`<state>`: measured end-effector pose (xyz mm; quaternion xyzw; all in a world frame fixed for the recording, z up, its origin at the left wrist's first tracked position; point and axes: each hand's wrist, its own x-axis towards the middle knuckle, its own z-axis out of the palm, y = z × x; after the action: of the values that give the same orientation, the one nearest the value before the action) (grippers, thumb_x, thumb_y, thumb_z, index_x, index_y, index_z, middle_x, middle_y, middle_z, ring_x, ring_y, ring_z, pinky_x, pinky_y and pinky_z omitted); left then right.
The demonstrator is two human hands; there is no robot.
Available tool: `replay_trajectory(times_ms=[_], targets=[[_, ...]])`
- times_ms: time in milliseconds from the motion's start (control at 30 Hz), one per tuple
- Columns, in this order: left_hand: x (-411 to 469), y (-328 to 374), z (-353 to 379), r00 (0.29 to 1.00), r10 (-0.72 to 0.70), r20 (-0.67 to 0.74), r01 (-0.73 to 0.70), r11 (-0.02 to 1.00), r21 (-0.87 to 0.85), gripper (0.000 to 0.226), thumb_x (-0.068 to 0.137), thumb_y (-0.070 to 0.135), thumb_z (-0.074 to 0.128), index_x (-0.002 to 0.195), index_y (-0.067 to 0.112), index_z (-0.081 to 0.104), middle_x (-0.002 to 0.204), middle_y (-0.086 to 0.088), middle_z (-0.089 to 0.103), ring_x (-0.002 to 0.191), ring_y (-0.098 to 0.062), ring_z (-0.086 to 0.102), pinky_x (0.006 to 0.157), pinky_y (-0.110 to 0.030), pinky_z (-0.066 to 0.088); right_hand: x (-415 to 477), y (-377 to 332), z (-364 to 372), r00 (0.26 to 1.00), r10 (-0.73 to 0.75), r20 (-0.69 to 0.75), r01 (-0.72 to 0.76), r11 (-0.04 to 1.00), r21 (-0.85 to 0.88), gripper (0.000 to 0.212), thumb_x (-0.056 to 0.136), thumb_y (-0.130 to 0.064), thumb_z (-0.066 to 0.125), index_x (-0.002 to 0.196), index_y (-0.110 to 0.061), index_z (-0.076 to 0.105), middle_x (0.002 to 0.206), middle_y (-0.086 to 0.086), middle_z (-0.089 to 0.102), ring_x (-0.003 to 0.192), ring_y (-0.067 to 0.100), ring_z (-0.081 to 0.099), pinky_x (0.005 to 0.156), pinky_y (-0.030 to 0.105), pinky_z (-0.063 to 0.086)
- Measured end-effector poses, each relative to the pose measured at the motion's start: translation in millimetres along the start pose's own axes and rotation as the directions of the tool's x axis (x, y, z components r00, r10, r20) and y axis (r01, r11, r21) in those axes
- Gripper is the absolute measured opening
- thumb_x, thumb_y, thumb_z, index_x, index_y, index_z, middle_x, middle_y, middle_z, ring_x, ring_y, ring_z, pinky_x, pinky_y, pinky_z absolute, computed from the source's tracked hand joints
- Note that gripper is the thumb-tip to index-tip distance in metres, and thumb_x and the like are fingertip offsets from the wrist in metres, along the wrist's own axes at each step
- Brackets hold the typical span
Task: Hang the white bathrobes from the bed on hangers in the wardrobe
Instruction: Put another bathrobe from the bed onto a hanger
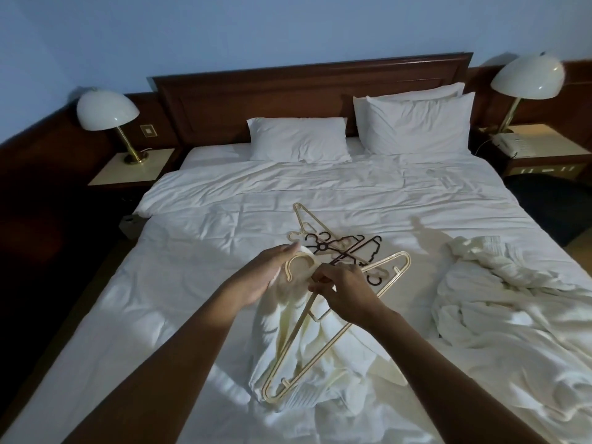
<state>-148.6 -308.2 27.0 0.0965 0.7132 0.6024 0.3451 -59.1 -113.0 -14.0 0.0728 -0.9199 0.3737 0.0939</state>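
A cream plastic hanger [333, 331] lies slanted across a white bathrobe [320, 357] in the middle of the bed. My right hand [344, 291] pinches the hanger's neck just below its hook [72, 262]. My left hand [262, 277] holds the robe's collar fabric against the hook. Behind my hands a loose pile of spare hangers [339, 245], cream and black, rests on the duvet. A second white bathrobe [499, 302] lies crumpled on the right side of the bed. No wardrobe is in view.
The bed [224, 219] has a white duvet, three pillows [298, 139] and a dark wooden headboard. Bedside tables stand on both sides, each with a dome lamp [107, 110]; the right one also carries a telephone [509, 143]. Dark floor lies to the left.
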Motion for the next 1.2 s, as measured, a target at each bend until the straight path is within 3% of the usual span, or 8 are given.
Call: replay_trajectory(times_ms=[200,367,467,633,800,933,1067,1200], targets=[[4,14,2,0.989,0.147,-0.029,-0.131,0.946,0.297,0.009,0.097,0.023,0.069,0.104,0.022,0.074,0.093,0.005,0.072,0.087,-0.011,0.065,0.080,-0.029,0.046,3,-18,-5,0.969,0.247,0.007,-0.245,0.957,0.154,0.033,0.080,-0.037,0.085,0.084,-0.021,0.056,0.072,-0.006,0.066,0.062,0.003,0.057,0.060,0.024,0.049],[-7,21,9,0.998,0.068,0.000,-0.066,0.969,0.240,0.039,0.075,0.048,0.079,0.105,0.022,0.076,0.095,0.004,0.075,0.091,-0.019,0.070,0.089,-0.039,0.048,5,-26,-13,0.956,0.286,-0.061,-0.257,0.923,0.288,0.055,0.078,-0.038,0.086,0.119,-0.030,0.050,0.068,0.005,0.058,0.057,0.006,0.052,0.052,0.020,0.040],[-11,20,5,0.998,0.056,0.035,-0.063,0.962,0.264,0.035,0.075,0.034,0.072,0.103,0.012,0.070,0.084,-0.004,0.059,0.081,-0.020,0.055,0.079,-0.041,0.039,5,-24,-22,0.971,0.236,-0.032,-0.214,0.923,0.319,0.042,0.084,-0.040,0.080,0.117,-0.030,0.057,0.070,0.018,0.058,0.059,0.024,0.053,0.058,0.037,0.048],[-24,12,2,0.994,0.047,0.103,-0.082,0.925,0.371,0.051,0.090,0.017,0.069,0.139,0.026,0.057,0.126,0.009,0.068,0.116,-0.007,0.064,0.102,-0.029,0.050,8,-21,-26,0.977,0.211,-0.036,-0.187,0.924,0.333,0.027,0.080,-0.035,0.082,0.098,-0.032,0.062,0.064,0.006,0.047,0.069,0.039,0.058,0.066,0.050,0.052],[-24,0,7,0.985,0.045,0.167,-0.116,0.889,0.443,0.046,0.091,0.026,0.071,0.135,0.037,0.058,0.125,0.009,0.069,0.116,-0.009,0.064,0.099,-0.031,0.053,8,-24,-25,0.985,0.170,-0.014,-0.157,0.937,0.313,0.027,0.078,-0.040,0.082,0.096,-0.032,0.063,0.082,-0.009,0.054,0.075,0.021,0.059,0.075,0.046,0.054],[-22,6,5,0.977,0.061,0.203,-0.162,0.833,0.529,0.024,0.094,0.015,0.070,0.117,0.024,0.068,0.112,-0.006,0.071,0.098,-0.018,0.069,0.081,-0.033,0.054,14,-20,-32,0.992,0.095,0.078,-0.110,0.969,0.221,0.052,0.080,-0.048,0.078,0.123,-0.026,0.058,0.114,-0.009,0.062,0.107,0.007,0.062,0.092,0.031,0.051],[-22,13,2,0.976,0.197,0.095,-0.211,0.732,0.648,0.021,0.086,0.024,0.080,0.084,0.036,0.063,0.082,0.018,0.063,0.076,0.002,0.058,0.069,-0.022,0.045,15,-23,-34,0.972,0.151,0.181,-0.189,0.959,0.211,0.021,0.090,-0.042,0.074,0.104,-0.030,0.064,0.098,-0.009,0.072,0.091,0.001,0.066,0.085,0.029,0.051],[-21,11,4,0.978,0.204,0.041,-0.193,0.813,0.550,0.027,0.082,0.034,0.085,0.095,0.041,0.061,0.091,0.020,0.069,0.081,-0.002,0.064,0.069,-0.029,0.051,17,-24,-34,0.993,0.107,0.044,-0.116,0.941,0.317,0.016,0.091,-0.031,0.073,0.101,-0.027,0.061,0.093,-0.003,0.070,0.087,0.016,0.065,0.081,0.036,0.052]])
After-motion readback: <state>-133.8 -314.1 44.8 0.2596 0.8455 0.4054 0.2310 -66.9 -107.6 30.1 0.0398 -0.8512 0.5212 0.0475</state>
